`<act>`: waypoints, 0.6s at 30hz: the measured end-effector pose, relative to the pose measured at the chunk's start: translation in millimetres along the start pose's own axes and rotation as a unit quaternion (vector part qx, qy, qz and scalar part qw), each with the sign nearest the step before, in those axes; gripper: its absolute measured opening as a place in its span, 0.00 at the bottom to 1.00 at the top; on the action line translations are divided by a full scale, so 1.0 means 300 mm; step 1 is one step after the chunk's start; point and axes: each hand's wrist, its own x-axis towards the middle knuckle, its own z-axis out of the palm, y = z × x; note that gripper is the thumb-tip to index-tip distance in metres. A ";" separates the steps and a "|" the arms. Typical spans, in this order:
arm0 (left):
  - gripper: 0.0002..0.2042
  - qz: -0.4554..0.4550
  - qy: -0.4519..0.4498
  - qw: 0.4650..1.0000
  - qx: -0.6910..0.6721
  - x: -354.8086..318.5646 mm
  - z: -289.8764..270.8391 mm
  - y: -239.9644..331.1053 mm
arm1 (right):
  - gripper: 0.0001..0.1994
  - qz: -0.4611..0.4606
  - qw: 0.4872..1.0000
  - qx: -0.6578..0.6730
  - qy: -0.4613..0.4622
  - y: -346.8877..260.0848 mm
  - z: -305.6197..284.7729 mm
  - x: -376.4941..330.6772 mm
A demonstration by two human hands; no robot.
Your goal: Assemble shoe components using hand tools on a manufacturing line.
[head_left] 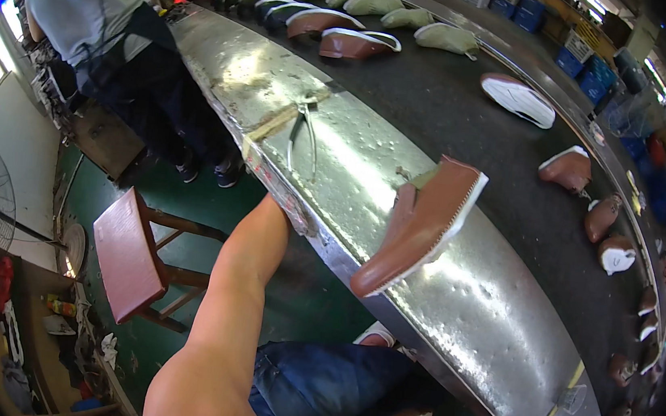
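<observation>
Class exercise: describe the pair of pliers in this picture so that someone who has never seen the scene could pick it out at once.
Find the shiny metal ledge that runs along the near side of the dark conveyor belt. The pliers lie on its upper stretch, beyond the brown shoe, handles spread. They are the only slim metal tool there; everything else nearby is a shoe.

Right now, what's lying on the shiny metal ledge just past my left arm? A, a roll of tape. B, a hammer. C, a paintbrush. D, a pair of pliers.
D: a pair of pliers with its handles spread lies on the metal ledge, up-left of the brown shoe.
</observation>
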 end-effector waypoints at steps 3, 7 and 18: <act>0.17 -0.005 -0.036 0.998 0.053 -0.027 -0.048 -0.029 | 0.24 0.009 1.000 0.003 0.017 -0.075 -0.029 -0.002; 0.17 0.013 -0.083 0.988 0.130 -0.140 0.126 -0.139 | 0.23 -0.052 0.997 -0.030 0.052 0.060 0.022 0.050; 0.33 -0.339 -0.414 0.825 0.179 -1.315 0.773 -0.123 | 0.20 -0.031 0.995 0.080 0.048 0.106 0.239 -0.171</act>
